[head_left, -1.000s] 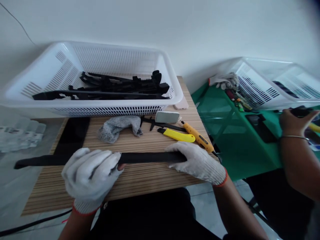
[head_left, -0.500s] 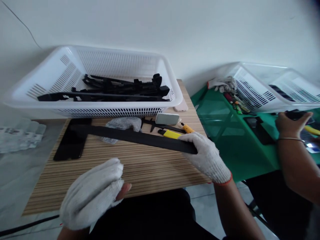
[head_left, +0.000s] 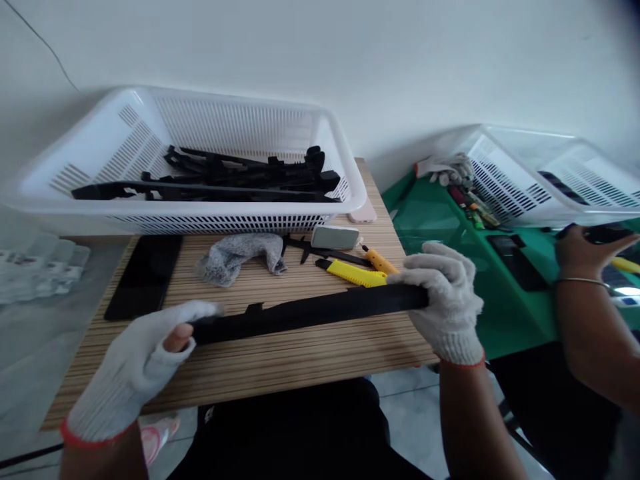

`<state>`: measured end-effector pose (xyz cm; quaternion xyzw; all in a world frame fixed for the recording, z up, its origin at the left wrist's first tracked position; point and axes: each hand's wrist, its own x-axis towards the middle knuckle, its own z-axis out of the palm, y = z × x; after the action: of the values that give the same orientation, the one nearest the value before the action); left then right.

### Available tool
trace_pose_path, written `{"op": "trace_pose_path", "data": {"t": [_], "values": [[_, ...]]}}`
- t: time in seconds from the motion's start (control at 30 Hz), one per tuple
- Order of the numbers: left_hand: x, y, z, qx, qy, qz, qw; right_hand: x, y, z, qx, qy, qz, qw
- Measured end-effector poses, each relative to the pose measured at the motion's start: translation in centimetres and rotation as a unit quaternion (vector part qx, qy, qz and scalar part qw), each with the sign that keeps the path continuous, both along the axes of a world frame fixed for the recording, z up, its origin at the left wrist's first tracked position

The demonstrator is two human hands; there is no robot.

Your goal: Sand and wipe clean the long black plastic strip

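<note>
A long black plastic strip (head_left: 310,313) with small tabs along its far edge spans the space between my hands, over the wooden table. My left hand (head_left: 145,350), in a white knitted glove with the thumb tip bare, grips its left end. Gloved as well, my right hand (head_left: 443,300) holds the right end, fingers curled over it. Just beyond the strip lie a yellow utility knife (head_left: 353,272), an orange-handled tool (head_left: 379,260), a black caliper (head_left: 325,253) and a crumpled grey cloth (head_left: 243,257).
A white plastic basket (head_left: 345,193) with similar black parts stands at the back. A black phone (head_left: 145,277) lies at left, a pale boxy item (head_left: 335,237) by the caliper. To the right, a co-worker's hand (head_left: 583,253) is over a green table (head_left: 450,300).
My left hand has swung left and closed on the strip's left end. The right hand has shifted right and turned, bringing the strip lower and nearer me, with its tabs now showing.
</note>
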<state>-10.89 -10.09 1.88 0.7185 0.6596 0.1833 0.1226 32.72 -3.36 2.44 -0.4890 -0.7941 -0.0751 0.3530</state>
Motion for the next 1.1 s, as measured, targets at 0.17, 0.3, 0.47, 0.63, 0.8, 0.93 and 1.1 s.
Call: {"op": "trace_pose_path", "data": {"t": [0.17, 0.3, 0.47, 0.63, 0.8, 0.93, 1.1], "values": [[1.7, 1.3, 0.4, 0.025, -0.003, -0.03, 0.999, -0.2, 0.3, 0.0, 0.029, 0.016, -0.019, 0.999], [1.5, 0.9, 0.3, 0.145, -0.005, -0.059, 0.988, -0.1, 0.0, -0.6, 0.054, 0.065, -0.053, 0.995], [2.2, 0.0, 0.9, 0.128, -0.019, 0.081, 0.988, 0.0, 0.6, -1.7, -0.019, 0.164, -0.143, 0.976], [2.5, 0.4, 1.5, 0.09, -0.013, 0.162, 0.983, 0.7, 2.2, -2.6, -0.303, 0.04, -0.186, 0.934], [2.6, 1.0, 1.2, 0.117, -0.059, 0.108, 0.986, 2.3, 1.7, -3.5, -0.354, 0.008, -0.169, 0.92], [7.3, 3.4, 2.7, 0.107, -0.124, 0.037, 0.986, 2.4, 1.0, -4.5, -0.345, -0.014, -0.188, 0.919], [16.9, 8.9, 7.0, 0.121, -0.188, -0.116, 0.968, 1.4, 0.9, -5.8, -0.321, -0.058, -0.249, 0.912]]}}
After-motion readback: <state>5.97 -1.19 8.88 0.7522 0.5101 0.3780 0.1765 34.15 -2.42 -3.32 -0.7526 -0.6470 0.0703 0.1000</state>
